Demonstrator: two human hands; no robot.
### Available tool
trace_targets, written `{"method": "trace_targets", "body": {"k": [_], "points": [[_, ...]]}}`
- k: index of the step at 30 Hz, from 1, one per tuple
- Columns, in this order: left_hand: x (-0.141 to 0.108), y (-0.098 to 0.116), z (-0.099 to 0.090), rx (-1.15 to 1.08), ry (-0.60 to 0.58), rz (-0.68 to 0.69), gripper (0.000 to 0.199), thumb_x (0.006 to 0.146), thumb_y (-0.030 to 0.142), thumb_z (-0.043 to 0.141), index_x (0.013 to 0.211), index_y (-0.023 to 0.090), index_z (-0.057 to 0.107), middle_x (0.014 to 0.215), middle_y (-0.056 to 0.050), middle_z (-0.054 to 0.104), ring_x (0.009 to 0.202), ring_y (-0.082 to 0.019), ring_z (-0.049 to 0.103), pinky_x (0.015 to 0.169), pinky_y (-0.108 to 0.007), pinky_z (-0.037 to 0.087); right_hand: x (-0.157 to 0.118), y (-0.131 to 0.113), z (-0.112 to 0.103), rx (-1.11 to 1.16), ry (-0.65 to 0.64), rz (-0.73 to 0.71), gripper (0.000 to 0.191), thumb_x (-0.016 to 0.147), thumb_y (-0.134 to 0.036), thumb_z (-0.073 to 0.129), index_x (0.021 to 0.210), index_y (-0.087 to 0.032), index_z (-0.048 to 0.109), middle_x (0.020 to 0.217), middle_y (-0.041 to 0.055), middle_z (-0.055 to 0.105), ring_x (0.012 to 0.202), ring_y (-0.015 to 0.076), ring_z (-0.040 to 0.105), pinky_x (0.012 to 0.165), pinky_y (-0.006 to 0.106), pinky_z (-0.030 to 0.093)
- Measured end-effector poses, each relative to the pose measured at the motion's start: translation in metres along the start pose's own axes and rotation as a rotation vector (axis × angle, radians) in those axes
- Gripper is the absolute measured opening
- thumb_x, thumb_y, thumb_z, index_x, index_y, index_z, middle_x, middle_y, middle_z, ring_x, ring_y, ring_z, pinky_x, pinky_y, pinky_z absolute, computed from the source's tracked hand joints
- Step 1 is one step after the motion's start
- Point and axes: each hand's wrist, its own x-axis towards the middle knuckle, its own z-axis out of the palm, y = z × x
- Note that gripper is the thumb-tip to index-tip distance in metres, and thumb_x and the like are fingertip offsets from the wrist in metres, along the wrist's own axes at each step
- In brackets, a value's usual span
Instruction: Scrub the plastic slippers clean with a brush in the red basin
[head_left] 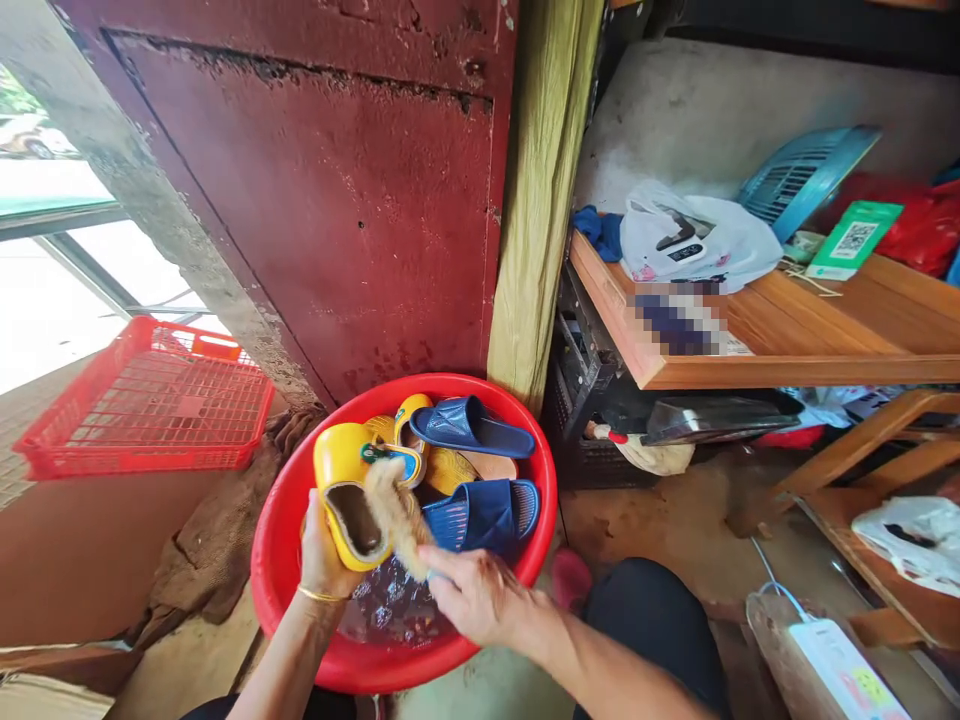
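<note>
My left hand [324, 555] grips a yellow clog [337, 460] from its left side, tilted so its opening faces me. In my right hand [480, 592] is a scrubbing brush [397, 515] with pale, worn bristles, its head close against the clog's right side; whether it touches cannot be told. Both hands are over a red basin [274, 590] with dark, sudsy water [397, 605] in its near part. Blue slippers [480, 425] and other yellow footwear [454, 470] lie piled behind the brush. My right fingers hide most of the brush handle.
A red plastic crate [150, 400] sits left of the basin, by a brown sack [202, 560]. Behind stands a dark red door [322, 220]. At right are a wooden shelf [795, 372] with bags and a power strip [847, 665] near the floor.
</note>
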Motion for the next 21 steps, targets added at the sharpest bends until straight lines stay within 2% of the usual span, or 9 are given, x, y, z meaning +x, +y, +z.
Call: {"method": "trace_targets", "body": {"k": [3, 5, 7, 10, 11, 13, 15, 16, 21], "points": [[0.009, 0.012, 0.004, 0.020, 0.070, 0.058, 0.066, 0.093, 0.063, 0.038, 0.131, 0.016, 0.063, 0.089, -0.010, 0.080, 0.076, -0.029, 0.075, 0.077, -0.046, 0.061, -0.019, 0.007, 0.002, -0.128, -0.068, 0.002, 0.047, 0.092, -0.019, 0.051, 0.136, -0.029, 0.063, 0.095, 0.0029, 0.080, 0.077, 0.0215, 0.075, 0.076, 0.029, 0.059], [0.010, 0.016, 0.007, 0.060, 0.067, 0.079, 0.061, 0.094, 0.060, 0.041, 0.132, 0.018, 0.063, 0.090, -0.009, 0.080, 0.080, -0.028, 0.075, 0.082, -0.047, 0.060, -0.024, 0.015, -0.006, -0.202, -0.049, 0.051, 0.049, 0.092, -0.019, 0.050, 0.138, -0.030, 0.061, 0.094, 0.0038, 0.080, 0.077, 0.0231, 0.075, 0.076, 0.032, 0.059], [0.008, 0.015, 0.010, 0.124, 0.037, 0.085, 0.055, 0.092, 0.056, 0.050, 0.131, 0.020, 0.062, 0.092, -0.007, 0.079, 0.085, -0.026, 0.074, 0.087, -0.046, 0.058, -0.022, 0.023, -0.017, -0.230, -0.001, 0.100, 0.050, 0.093, -0.019, 0.048, 0.141, -0.028, 0.059, 0.098, 0.0061, 0.079, 0.083, 0.0246, 0.076, 0.078, 0.034, 0.059], [0.001, 0.014, 0.013, 0.319, 0.009, 0.094, 0.057, 0.081, 0.057, 0.064, 0.123, 0.017, 0.064, 0.093, -0.008, 0.077, 0.085, -0.027, 0.072, 0.082, -0.044, 0.059, -0.013, 0.030, -0.030, -0.162, 0.163, 0.099, 0.049, 0.097, -0.022, 0.044, 0.144, -0.019, 0.054, 0.113, 0.0111, 0.076, 0.100, 0.0244, 0.073, 0.088, 0.035, 0.058], [-0.001, 0.015, 0.013, 0.425, 0.016, 0.165, 0.059, 0.077, 0.057, 0.069, 0.120, 0.017, 0.064, 0.094, -0.008, 0.076, 0.084, -0.026, 0.071, 0.079, -0.042, 0.059, -0.010, 0.031, -0.033, -0.127, 0.219, 0.079, 0.049, 0.098, -0.023, 0.043, 0.146, -0.016, 0.052, 0.119, 0.0125, 0.074, 0.106, 0.0240, 0.071, 0.093, 0.035, 0.057], [-0.005, 0.016, 0.014, 0.685, 0.071, 0.443, 0.066, 0.067, 0.053, 0.079, 0.121, 0.018, 0.062, 0.101, -0.007, 0.072, 0.085, -0.024, 0.068, 0.075, -0.036, 0.058, -0.003, 0.031, -0.035, -0.064, 0.295, 0.036, 0.049, 0.100, -0.024, 0.041, 0.148, -0.014, 0.048, 0.127, 0.0138, 0.070, 0.114, 0.0232, 0.067, 0.099, 0.036, 0.054], [-0.008, 0.017, 0.015, 0.895, 0.135, 0.744, 0.070, 0.065, 0.050, 0.083, 0.122, 0.019, 0.059, 0.104, -0.006, 0.069, 0.084, -0.021, 0.065, 0.072, -0.033, 0.056, 0.001, 0.030, -0.035, -0.010, 0.331, 0.020, 0.049, 0.101, -0.024, 0.039, 0.149, -0.015, 0.046, 0.132, 0.0136, 0.067, 0.118, 0.0224, 0.066, 0.102, 0.037, 0.053], [-0.009, 0.017, 0.015, 0.956, 0.154, 0.842, 0.068, 0.066, 0.050, 0.082, 0.121, 0.019, 0.058, 0.102, -0.006, 0.068, 0.082, -0.020, 0.064, 0.071, -0.032, 0.055, 0.003, 0.029, -0.034, 0.017, 0.344, 0.016, 0.048, 0.102, -0.024, 0.039, 0.149, -0.015, 0.045, 0.134, 0.0134, 0.066, 0.119, 0.0220, 0.066, 0.103, 0.037, 0.052], [-0.010, 0.015, 0.017, 1.069, 0.098, 1.007, 0.056, 0.071, 0.054, 0.077, 0.112, 0.018, 0.061, 0.094, -0.005, 0.067, 0.078, -0.020, 0.063, 0.070, -0.034, 0.055, 0.009, 0.021, -0.032, 0.080, 0.369, -0.025, 0.046, 0.103, -0.025, 0.040, 0.148, -0.016, 0.046, 0.137, 0.0135, 0.064, 0.124, 0.0216, 0.062, 0.106, 0.037, 0.051]]}}
